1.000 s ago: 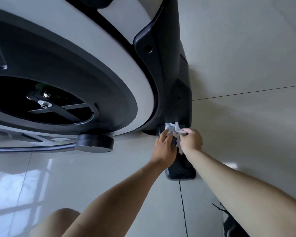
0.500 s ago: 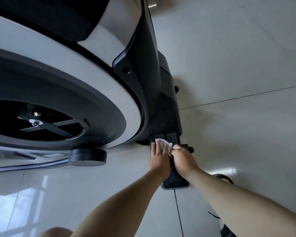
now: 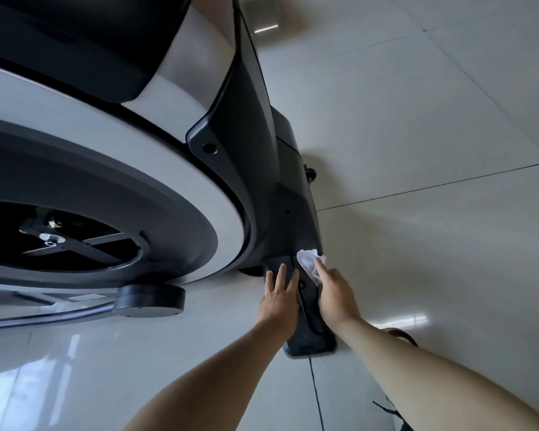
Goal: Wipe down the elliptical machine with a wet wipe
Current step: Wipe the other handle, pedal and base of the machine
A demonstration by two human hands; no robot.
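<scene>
Pressing a crumpled white wet wipe [image 3: 308, 262] against the bottom corner of the dark lower housing of the elliptical machine [image 3: 262, 181], the right grip [image 3: 335, 294] has its fingers folded over the cloth. Most of the wipe sticks out past the fingertips and the rest is tucked under the hand. Just to its left, the left grip [image 3: 279, 296] lies flat with fingers straight and slightly spread, holding nothing, resting on the black foot bar [image 3: 310, 340]. That bar runs from just beyond the left fingertips back between the two wrists toward the person, so the grips sit on either side of its ridge, close together but not touching. Well to the left of the left grip, a round black pivot cap [image 3: 150, 301] sits at the end of a silver arm. Above and to the left of both grips curves the large grey-and-white flywheel disc [image 3: 122, 188]. Glossy pale floor tiles [image 3: 433, 259] spread away to the right of the right grip.
</scene>
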